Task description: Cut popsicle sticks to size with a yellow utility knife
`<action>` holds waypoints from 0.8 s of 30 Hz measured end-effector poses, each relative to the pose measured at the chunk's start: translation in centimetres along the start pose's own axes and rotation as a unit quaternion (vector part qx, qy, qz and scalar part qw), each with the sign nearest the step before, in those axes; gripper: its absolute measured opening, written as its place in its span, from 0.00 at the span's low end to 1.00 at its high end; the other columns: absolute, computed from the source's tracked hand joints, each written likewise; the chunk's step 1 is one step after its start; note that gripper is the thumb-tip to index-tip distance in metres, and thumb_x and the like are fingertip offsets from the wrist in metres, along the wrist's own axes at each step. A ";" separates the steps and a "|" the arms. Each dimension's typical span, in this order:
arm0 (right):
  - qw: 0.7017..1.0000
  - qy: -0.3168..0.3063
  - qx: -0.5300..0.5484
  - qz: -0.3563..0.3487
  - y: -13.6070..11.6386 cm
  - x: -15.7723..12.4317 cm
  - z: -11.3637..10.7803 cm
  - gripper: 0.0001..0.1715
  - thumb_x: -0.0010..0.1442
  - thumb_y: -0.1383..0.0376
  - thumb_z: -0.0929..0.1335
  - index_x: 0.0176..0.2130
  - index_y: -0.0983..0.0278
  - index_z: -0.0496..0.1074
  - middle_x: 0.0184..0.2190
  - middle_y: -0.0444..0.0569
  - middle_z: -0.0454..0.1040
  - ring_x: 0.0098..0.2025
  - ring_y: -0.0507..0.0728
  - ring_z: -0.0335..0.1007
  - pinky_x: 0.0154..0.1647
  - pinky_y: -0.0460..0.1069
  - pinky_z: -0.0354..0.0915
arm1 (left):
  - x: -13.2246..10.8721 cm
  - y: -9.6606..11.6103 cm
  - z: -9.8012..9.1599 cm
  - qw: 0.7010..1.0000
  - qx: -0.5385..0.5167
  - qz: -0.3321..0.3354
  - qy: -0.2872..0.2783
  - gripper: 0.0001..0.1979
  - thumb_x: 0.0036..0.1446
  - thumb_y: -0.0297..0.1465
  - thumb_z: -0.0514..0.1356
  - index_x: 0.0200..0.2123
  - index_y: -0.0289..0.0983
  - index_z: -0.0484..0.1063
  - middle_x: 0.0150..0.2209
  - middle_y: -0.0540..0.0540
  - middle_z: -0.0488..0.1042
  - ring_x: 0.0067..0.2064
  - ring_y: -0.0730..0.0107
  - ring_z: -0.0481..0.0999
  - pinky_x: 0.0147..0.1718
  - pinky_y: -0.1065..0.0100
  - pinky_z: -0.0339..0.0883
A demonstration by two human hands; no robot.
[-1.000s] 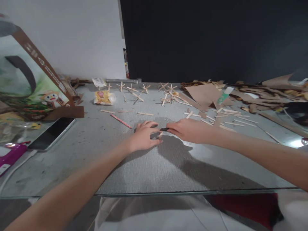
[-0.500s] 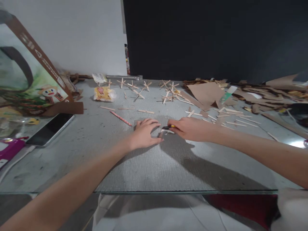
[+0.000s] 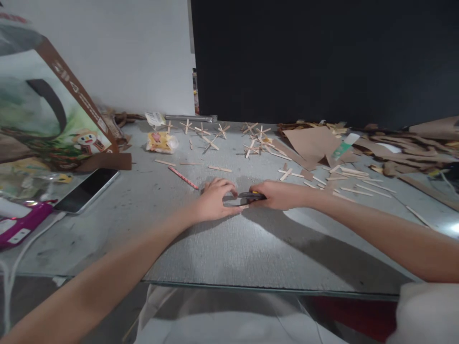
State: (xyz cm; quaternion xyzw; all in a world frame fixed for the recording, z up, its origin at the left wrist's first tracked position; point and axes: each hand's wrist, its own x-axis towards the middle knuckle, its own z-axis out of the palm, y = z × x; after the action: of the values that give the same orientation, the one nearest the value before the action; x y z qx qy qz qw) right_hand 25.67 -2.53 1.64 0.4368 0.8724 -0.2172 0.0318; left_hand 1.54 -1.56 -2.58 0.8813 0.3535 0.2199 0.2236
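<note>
My right hand (image 3: pixel 278 195) is closed round a box cutter (image 3: pixel 251 195), whose dark front end points left toward my other hand. Just above the tabletop, my left hand (image 3: pixel 217 199) curves with its thumb reaching right. A small wooden stick (image 3: pixel 245 206) shows at the thumb tip, pinned there; the rest of it is hidden by the fingers. To the left of this hand lies a red-and-white patterned straw (image 3: pixel 183 177). A flat craft stick (image 3: pixel 220 168) rests behind the fingers.
Several crossed-stick shapes (image 3: pixel 211 142) stand at the back. Loose sticks (image 3: pixel 355 173) and brown cardboard (image 3: pixel 310 143) lie to the right. On the left are a phone (image 3: pixel 88 191), a purple power strip (image 3: pixel 27 224), a printed bag (image 3: pixel 77 110) and a yellow packet (image 3: pixel 160 142).
The cutter has turned to lie more level, and my right hand has shifted slightly. The stick now shows lower, by my left thumb. The whole view has swung a little left.
</note>
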 end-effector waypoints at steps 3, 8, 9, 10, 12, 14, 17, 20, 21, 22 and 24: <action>0.999 0.028 -0.023 -0.008 0.1 -0.2 0.3 0.12 0.68 0.57 0.66 0.36 0.61 0.69 0.29 0.48 0.74 0.28 0.55 0.68 0.27 0.48 0.53 | 0.1 -0.1 -0.1 0.999 -0.023 0.040 -0.012 0.05 0.59 0.35 0.68 0.34 0.40 0.79 0.47 0.43 0.79 0.54 0.53 0.74 0.57 0.52 0.62; 0.998 0.044 -0.043 -0.005 0.1 -0.5 0.4 0.13 0.70 0.56 0.65 0.37 0.61 0.70 0.28 0.48 0.74 0.27 0.55 0.67 0.26 0.47 0.50 | 0.3 -0.2 0.0 0.999 -0.031 0.018 0.015 0.06 0.61 0.31 0.65 0.30 0.39 0.79 0.37 0.44 0.81 0.47 0.56 0.76 0.51 0.57 0.66; 0.998 0.043 -0.042 -0.001 0.1 -0.6 0.3 0.13 0.70 0.56 0.65 0.36 0.61 0.71 0.28 0.48 0.74 0.26 0.55 0.66 0.26 0.47 0.50 | 0.3 -0.2 0.0 0.999 -0.028 0.013 0.020 0.06 0.61 0.32 0.65 0.30 0.39 0.79 0.37 0.44 0.81 0.47 0.55 0.76 0.50 0.57 0.66; 0.998 0.042 -0.042 0.002 0.1 -0.7 0.2 0.13 0.69 0.56 0.65 0.36 0.61 0.71 0.27 0.47 0.73 0.26 0.54 0.66 0.26 0.47 0.49 | 0.3 -0.2 -0.1 0.999 -0.026 0.010 0.025 0.07 0.61 0.32 0.64 0.31 0.40 0.79 0.37 0.44 0.82 0.47 0.55 0.76 0.50 0.57 0.66; 0.998 0.048 -0.050 -0.005 0.2 -0.8 0.1 0.13 0.69 0.57 0.66 0.34 0.61 0.70 0.25 0.46 0.72 0.24 0.54 0.64 0.25 0.47 0.48 | 0.1 -0.3 -0.2 0.999 -0.024 0.009 0.032 0.07 0.61 0.34 0.64 0.31 0.39 0.79 0.38 0.43 0.81 0.47 0.55 0.75 0.50 0.56 0.66; 0.995 0.060 -0.077 -0.031 0.2 -1.1 0.2 0.10 0.68 0.60 0.66 0.34 0.61 0.71 0.24 0.46 0.71 0.24 0.54 0.63 0.26 0.48 0.47 | 0.0 -0.3 -0.4 0.999 -0.029 0.022 0.032 0.08 0.60 0.35 0.65 0.30 0.39 0.79 0.37 0.43 0.81 0.47 0.55 0.75 0.50 0.56 0.66; 0.985 0.064 -0.135 -0.091 0.4 -1.6 0.6 0.08 0.68 0.65 0.65 0.36 0.62 0.73 0.26 0.48 0.75 0.25 0.54 0.65 0.27 0.48 0.47 | -0.1 -0.3 -0.8 0.998 -0.040 0.054 0.007 0.10 0.59 0.36 0.66 0.26 0.40 0.77 0.37 0.43 0.80 0.47 0.55 0.74 0.50 0.56 0.66; 0.977 0.055 -0.153 -0.136 0.5 -2.1 1.0 0.10 0.71 0.64 0.64 0.42 0.63 0.75 0.33 0.51 0.80 0.27 0.54 0.69 0.29 0.49 0.49 | -0.2 -0.1 -1.1 0.997 -0.037 0.070 -0.010 0.10 0.57 0.35 0.67 0.25 0.40 0.76 0.39 0.43 0.80 0.48 0.56 0.74 0.50 0.57 0.66; 0.976 0.055 -0.152 -0.143 0.6 -2.3 1.0 0.12 0.73 0.62 0.63 0.44 0.63 0.75 0.34 0.52 0.80 0.28 0.55 0.70 0.29 0.49 0.49 | -0.2 -0.1 -1.2 0.997 -0.036 0.072 -0.011 0.10 0.57 0.35 0.67 0.25 0.40 0.76 0.39 0.43 0.80 0.47 0.56 0.74 0.50 0.57 0.66; 0.976 0.056 -0.153 -0.143 0.6 -2.5 1.0 0.14 0.74 0.59 0.63 0.46 0.62 0.75 0.35 0.52 0.81 0.28 0.55 0.71 0.29 0.49 0.50 | -0.1 0.0 -1.2 0.997 -0.038 0.073 -0.013 0.10 0.57 0.35 0.67 0.25 0.39 0.76 0.38 0.43 0.79 0.46 0.57 0.75 0.49 0.58 0.66; 0.978 0.056 -0.156 -0.123 0.6 -2.9 0.8 0.18 0.75 0.55 0.61 0.49 0.62 0.74 0.34 0.51 0.80 0.28 0.56 0.71 0.28 0.49 0.49 | -0.2 0.2 -1.3 0.996 -0.047 0.070 -0.024 0.10 0.58 0.35 0.66 0.26 0.39 0.77 0.35 0.45 0.78 0.41 0.60 0.75 0.43 0.61 0.66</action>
State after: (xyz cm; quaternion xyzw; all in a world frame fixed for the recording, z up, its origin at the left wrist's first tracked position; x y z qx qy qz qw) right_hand 27.85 -4.76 1.40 0.3268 0.9431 -0.0560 0.0239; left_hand 0.80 -1.47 -1.45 0.8975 0.2749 0.2300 0.2570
